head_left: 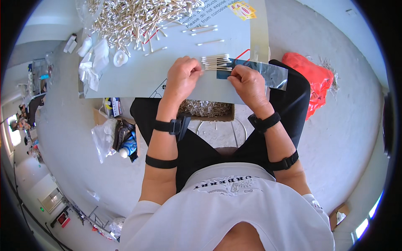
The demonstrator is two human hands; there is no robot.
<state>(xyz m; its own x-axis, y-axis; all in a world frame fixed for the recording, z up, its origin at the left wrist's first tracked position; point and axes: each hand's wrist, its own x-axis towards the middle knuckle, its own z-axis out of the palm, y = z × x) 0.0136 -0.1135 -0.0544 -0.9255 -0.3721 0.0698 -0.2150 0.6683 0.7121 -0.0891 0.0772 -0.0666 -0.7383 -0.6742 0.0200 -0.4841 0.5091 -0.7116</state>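
Observation:
A small row of white-tipped cotton swabs [215,58] lies side by side on the grey board [134,79], between my two hands. My left hand [183,78] is closed in a pinch at the left ends of the lowest swabs. At their right ends my right hand [249,85] pinches too, its fingertips partly hiding what they hold. Under the right hand and the swabs lies a clear plastic bag [274,75] with a dark blue part. A few loose swabs [205,30] rest farther back on the board.
A big heap of cotton swabs [134,21] covers the board's far left. White wrappings [100,56] and a small round white piece [120,58] sit at its left edge. Below the board stands a box of swabs [205,108]. A red plastic bag [310,79] lies on the right.

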